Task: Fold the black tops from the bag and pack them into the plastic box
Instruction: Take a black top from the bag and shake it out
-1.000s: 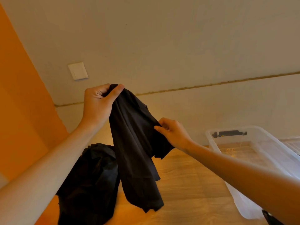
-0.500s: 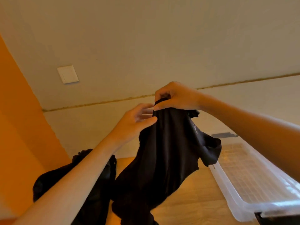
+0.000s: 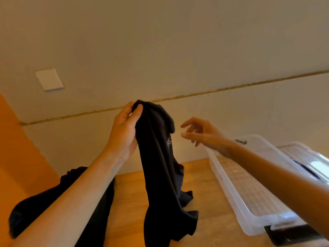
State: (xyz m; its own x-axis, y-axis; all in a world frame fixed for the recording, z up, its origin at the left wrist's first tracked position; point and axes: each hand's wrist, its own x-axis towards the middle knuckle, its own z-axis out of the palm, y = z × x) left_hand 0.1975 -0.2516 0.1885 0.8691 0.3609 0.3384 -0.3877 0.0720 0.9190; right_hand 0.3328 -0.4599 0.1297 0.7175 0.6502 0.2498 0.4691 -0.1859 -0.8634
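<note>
A black top (image 3: pixel 160 168) hangs in the air above the wooden table, bunched lengthwise, with a small pale print on it. My left hand (image 3: pixel 124 132) grips its upper end between thumb and fingers. My right hand (image 3: pixel 201 134) hovers just to the right of the top with loose, spread fingers and holds nothing. The clear plastic box (image 3: pixel 231 186) stands on the table at the right, under my right forearm; nothing shows inside it. The black bag (image 3: pixel 44 207) lies at the lower left, partly hidden by my left forearm.
The wooden table (image 3: pixel 130 198) meets a pale wall at the back. An orange panel (image 3: pixel 19 157) stands at the left. A second clear container or lid (image 3: pixel 306 157) sits behind the box at the far right. A white wall plate (image 3: pixel 49 79) is on the wall.
My right hand has let go of the top's upper end and moved right and down. My left hand has taken hold of that upper end, so the top now hangs from it alone.
</note>
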